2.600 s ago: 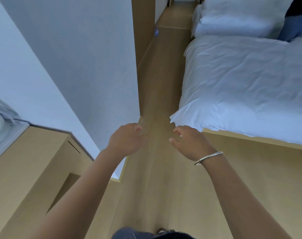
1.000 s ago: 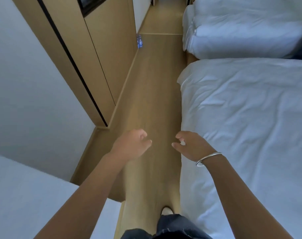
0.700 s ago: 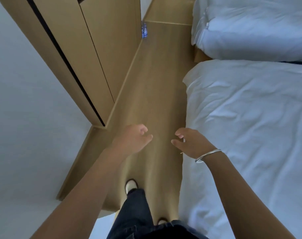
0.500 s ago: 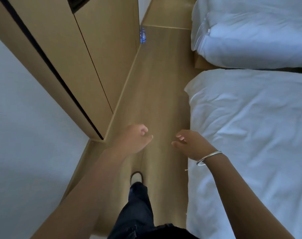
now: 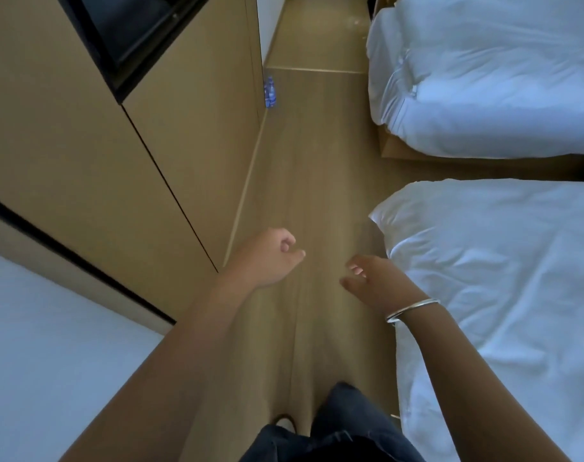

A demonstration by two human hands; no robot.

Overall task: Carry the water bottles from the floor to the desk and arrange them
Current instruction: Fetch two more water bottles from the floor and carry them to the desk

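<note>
A small water bottle (image 5: 269,92) with a blue label stands upright on the wooden floor (image 5: 317,181), far ahead against the base of the tan cabinet. My left hand (image 5: 267,258) hangs in front of me with loosely curled fingers and holds nothing. My right hand (image 5: 375,283), with a silver bangle at the wrist, is also empty, its fingers relaxed. Both hands are well short of the bottle. No desk is in view.
Tall tan cabinets (image 5: 117,155) with a dark recess (image 5: 130,25) line the left side of the narrow aisle. Two beds with white bedding stand on the right, near bed (image 5: 503,278) and far bed (image 5: 483,75). My dark trouser leg (image 5: 337,425) shows at the bottom.
I have walked forward along the aisle between cabinets and beds; the bottle now looks nearer and larger. Both hands stayed empty in front of me.
</note>
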